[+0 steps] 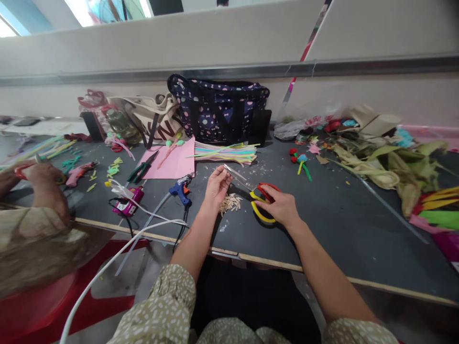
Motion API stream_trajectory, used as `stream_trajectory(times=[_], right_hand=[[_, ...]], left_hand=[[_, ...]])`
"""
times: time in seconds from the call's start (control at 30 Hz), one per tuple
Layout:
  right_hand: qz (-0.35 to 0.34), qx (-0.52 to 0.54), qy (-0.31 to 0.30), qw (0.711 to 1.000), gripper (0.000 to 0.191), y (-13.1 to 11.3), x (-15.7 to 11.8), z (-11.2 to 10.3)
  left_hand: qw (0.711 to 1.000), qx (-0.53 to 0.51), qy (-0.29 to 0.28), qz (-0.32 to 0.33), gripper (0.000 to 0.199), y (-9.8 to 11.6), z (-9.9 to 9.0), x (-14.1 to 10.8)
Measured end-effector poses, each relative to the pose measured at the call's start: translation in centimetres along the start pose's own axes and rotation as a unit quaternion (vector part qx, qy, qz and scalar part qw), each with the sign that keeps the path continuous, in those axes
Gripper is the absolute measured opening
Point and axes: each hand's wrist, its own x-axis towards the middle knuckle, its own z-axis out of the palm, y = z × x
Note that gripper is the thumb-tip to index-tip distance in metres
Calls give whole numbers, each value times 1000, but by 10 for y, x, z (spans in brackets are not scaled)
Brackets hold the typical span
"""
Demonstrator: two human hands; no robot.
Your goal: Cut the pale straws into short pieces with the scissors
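My right hand (pixel 281 206) is closed round the red and yellow handles of the scissors (pixel 264 217), whose blades point up and left. The blade tips reach my left hand (pixel 219 184), which is pinched at the fingertips; what it holds, if anything, is too small to make out. A pile of small pale pieces (pixel 230 203) lies on the dark table just below my left hand. Left of that hand rests a blue glue gun (pixel 181 189). Behind my hands lies a bundle of pastel strips (pixel 225 153), beside a pink sheet (pixel 179 165).
A dark patterned bag (pixel 218 110) and a beige bag (pixel 150 117) stand at the back. Green pliers (pixel 142 168), a magenta box (pixel 128 201) and a white cable (pixel 118 255) are on the left, near another person's hand (pixel 43 174). Dried leaves (pixel 387 162) cover the right.
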Motion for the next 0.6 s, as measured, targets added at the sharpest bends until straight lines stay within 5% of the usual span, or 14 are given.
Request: stream_trajectory(times=[0.6], right_hand=[[-5, -10, 8, 1000, 52, 0, 0, 1]], left_hand=[[1000, -13, 16, 5, 21, 0, -1, 2]])
